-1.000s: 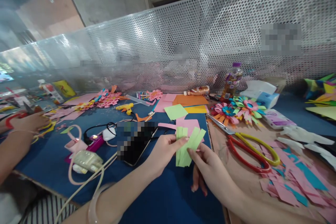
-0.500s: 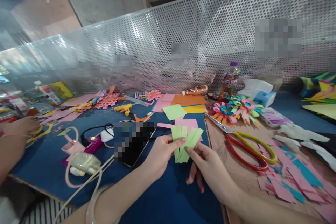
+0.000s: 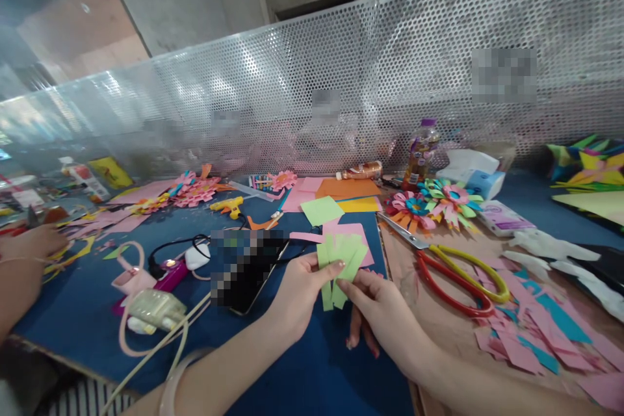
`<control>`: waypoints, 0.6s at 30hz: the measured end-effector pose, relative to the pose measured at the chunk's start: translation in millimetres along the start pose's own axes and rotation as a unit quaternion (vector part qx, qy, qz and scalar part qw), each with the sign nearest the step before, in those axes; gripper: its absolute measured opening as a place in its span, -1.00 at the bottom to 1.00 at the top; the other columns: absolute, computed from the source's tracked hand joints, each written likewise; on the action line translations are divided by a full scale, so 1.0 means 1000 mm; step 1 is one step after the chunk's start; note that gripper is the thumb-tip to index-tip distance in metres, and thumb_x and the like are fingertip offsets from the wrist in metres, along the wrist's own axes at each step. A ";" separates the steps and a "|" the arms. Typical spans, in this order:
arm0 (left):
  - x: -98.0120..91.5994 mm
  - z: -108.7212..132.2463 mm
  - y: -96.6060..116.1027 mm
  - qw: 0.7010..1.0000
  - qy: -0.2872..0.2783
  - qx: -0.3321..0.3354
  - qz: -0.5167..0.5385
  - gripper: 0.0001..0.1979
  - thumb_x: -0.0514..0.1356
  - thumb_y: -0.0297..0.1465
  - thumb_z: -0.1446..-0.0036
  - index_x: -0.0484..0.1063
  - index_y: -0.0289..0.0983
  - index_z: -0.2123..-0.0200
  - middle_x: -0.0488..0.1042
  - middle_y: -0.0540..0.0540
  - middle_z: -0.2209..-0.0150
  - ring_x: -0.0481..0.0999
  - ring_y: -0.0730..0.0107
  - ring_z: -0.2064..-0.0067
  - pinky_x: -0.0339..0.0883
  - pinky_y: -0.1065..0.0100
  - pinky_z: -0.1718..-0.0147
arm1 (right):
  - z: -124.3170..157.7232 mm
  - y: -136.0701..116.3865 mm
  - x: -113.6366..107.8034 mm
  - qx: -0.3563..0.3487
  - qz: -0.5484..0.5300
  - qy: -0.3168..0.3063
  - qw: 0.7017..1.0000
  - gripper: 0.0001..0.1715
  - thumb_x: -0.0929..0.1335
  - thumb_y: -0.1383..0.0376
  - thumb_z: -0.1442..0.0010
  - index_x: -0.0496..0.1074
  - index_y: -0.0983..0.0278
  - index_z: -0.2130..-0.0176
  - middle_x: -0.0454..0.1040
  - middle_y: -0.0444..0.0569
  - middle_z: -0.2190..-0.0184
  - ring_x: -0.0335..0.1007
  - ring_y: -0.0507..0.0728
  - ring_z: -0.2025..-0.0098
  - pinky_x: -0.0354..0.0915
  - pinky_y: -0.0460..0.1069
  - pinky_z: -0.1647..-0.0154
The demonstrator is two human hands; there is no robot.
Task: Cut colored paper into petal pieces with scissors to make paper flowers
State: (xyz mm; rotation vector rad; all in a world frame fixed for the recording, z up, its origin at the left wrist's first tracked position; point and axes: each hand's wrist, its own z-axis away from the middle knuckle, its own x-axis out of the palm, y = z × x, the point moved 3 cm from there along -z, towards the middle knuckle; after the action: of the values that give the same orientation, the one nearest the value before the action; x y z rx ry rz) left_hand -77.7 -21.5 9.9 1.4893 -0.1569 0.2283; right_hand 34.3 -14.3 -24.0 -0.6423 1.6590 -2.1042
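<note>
Several light green paper strips [image 3: 345, 253] are fanned and overlapping between my two hands, held above the blue table. My left hand [image 3: 305, 286] pinches them from the left, its thumb lying across the front. From the right, my right hand [image 3: 373, 299] grips them between thumb and index finger, with its lower fingers hanging loose underneath. Just behind the strips lies pink paper [image 3: 348, 232], and beyond that a light green sheet [image 3: 322, 210]. A black phone [image 3: 258, 273] rests left of my left hand. Scissors [image 3: 453, 273] with red and yellow handles lie to the right.
Paper flowers [image 3: 451, 198], a drink bottle [image 3: 420, 153] and pink and blue paper scraps [image 3: 541, 325] are on the right. A yellow glue gun [image 3: 228, 207], a purple power strip [image 3: 168, 276] and cables are on the left. Another person's hand [image 3: 34, 244] works at far left.
The green strips have drawn closer together, with the right-hand ones moving left over the others. Both hands keep their grip. The view has shifted slightly.
</note>
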 end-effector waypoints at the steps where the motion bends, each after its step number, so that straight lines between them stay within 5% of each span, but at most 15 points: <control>1: 0.000 0.000 0.000 1.000 0.000 0.004 -0.005 -0.62 0.26 -0.29 0.08 0.46 -0.38 0.18 0.51 -0.22 0.25 0.47 0.23 0.22 0.26 0.25 0.15 | 0.000 0.000 0.000 -0.002 -0.003 0.001 1.000 -0.50 0.18 -0.01 -0.11 0.24 0.36 0.18 0.32 -0.18 0.81 0.09 -0.04 0.85 -0.06 -0.21 0.89; 13: -0.001 0.001 0.003 0.998 0.002 -0.033 0.053 -0.56 0.20 -0.27 -0.01 0.36 -0.31 0.03 0.47 -0.25 0.17 0.47 0.22 0.24 0.29 0.34 0.38 | 0.000 0.004 0.000 -0.038 -0.049 0.023 0.998 -0.40 0.15 -0.13 -0.08 0.19 0.32 0.17 0.26 -0.22 0.83 0.18 0.02 0.81 0.02 -0.18 0.86; 18: 0.002 0.002 0.003 0.994 -0.008 -0.016 0.110 -0.59 0.16 -0.32 -0.06 0.32 -0.27 -0.01 0.43 -0.24 0.08 0.46 0.20 0.16 0.30 0.30 0.27 | -0.001 0.005 -0.001 -0.059 -0.062 0.034 0.996 -0.48 0.16 -0.08 -0.12 0.19 0.31 0.20 0.28 -0.22 0.82 0.19 0.01 0.81 0.05 -0.18 0.85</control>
State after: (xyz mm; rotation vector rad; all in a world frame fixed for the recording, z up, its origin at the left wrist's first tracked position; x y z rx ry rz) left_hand -76.0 -23.3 13.8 1.4427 -0.3365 0.3899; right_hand 35.1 -14.1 -29.4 -0.7354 1.8346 -2.1469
